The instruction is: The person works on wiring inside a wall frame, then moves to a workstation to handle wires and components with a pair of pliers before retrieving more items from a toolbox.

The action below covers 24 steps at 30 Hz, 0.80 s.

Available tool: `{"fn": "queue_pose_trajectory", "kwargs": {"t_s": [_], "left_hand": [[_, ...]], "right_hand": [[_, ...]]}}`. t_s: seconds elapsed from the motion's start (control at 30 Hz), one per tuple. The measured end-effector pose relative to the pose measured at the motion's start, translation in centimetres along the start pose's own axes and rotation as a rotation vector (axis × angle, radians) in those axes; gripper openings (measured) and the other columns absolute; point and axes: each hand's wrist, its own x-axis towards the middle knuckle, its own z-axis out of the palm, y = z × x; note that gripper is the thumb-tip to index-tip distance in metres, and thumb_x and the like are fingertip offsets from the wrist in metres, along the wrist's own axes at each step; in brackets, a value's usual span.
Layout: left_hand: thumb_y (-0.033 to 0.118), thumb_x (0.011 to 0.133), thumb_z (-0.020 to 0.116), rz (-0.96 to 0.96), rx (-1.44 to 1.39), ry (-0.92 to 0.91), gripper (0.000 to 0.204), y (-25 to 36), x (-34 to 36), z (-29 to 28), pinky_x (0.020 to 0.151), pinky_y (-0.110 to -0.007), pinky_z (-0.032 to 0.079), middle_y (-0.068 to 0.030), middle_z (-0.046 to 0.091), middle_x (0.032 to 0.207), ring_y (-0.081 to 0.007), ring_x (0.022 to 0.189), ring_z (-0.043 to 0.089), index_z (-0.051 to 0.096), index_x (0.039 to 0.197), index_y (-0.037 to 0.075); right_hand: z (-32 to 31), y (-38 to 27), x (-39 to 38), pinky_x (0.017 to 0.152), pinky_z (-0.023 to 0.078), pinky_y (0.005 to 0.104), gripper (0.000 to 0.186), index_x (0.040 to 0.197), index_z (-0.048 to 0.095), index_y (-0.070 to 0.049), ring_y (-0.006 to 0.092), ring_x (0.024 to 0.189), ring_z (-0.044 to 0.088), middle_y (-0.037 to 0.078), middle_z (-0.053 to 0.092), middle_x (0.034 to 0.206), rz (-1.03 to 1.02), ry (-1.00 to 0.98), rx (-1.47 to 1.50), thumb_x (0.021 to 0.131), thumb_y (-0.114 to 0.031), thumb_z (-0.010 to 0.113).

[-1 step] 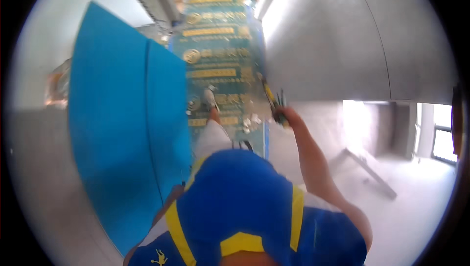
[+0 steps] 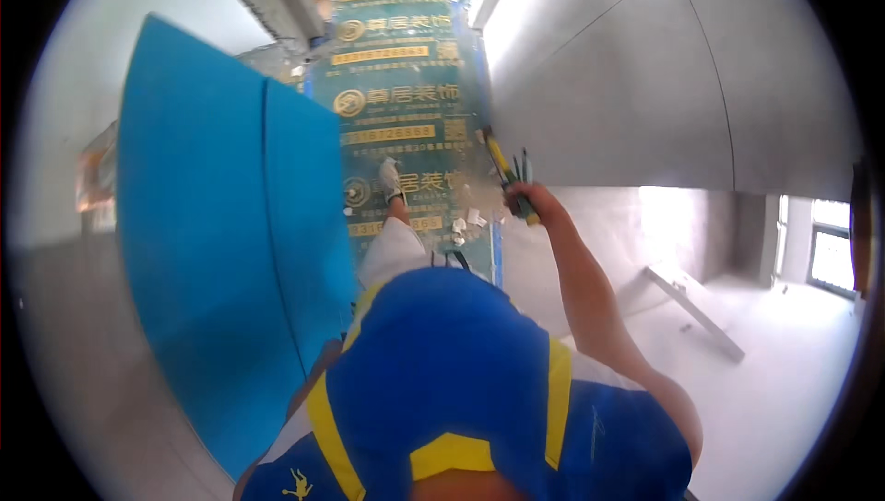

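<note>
While we look down past a blue shirt, our right hand (image 2: 527,197) clenches a yellow-handled tool (image 2: 502,167) against the grey wall (image 2: 627,86), probably for working there; our left hand is hidden.

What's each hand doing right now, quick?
Left hand: hidden behind the blue shirt, cannot be told.
Right hand: closed around a yellow-handled tool plus some thin dark tools, raised near the grey wall panel.

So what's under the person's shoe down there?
Under the shoe lies a green floor sheet with printed yellow signs, and small white scraps lie near it. The real floor below the sheet is covered, so it can't be seen.
</note>
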Motion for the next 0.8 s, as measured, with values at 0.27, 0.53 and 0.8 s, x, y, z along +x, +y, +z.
{"fn": "queue_pose_trajectory", "kwargs": {"t_s": [0.27,0.53,0.8], "left_hand": [[0.039,0.091,0.057,-0.006,-0.621,0.279,0.037,21.9,24.2,-38.2,0.044,-0.037,0.038,-0.0078,0.060,0.068,-0.0180,0.048,0.050,0.064,0.081,0.004],[0.038,0.087,0.067,0.137,-0.599,0.294,0.043,45.2,35.8,-71.2,0.054,-0.034,0.045,-0.0088,0.063,0.069,-0.0176,0.059,0.058,0.066,0.104,-0.002],[0.035,0.087,0.067,0.005,-0.426,0.514,0.036,43.4,41.8,-73.9,0.048,-0.033,0.040,-0.0094,0.058,0.064,-0.0155,0.053,0.054,0.068,0.096,0.000]], "right_hand": [[5.5,-19.0,7.6,0.067,0.055,0.0287,0.028,0.098,0.065,0.002,0.0191,0.067,0.066,0.010,0.069,0.083,-0.047,0.110,0.186,0.082,-0.020,0.068],[4.9,-35.4,23.7,0.067,0.056,0.0309,0.033,0.106,0.065,0.002,0.0185,0.072,0.067,0.010,0.069,0.086,-0.050,0.048,0.148,0.082,-0.021,0.068],[5.1,-52.7,41.9,0.058,0.053,0.0293,0.027,0.103,0.064,0.000,0.0171,0.062,0.063,0.008,0.066,0.079,0.087,-0.075,0.104,0.083,-0.017,0.070]]}}
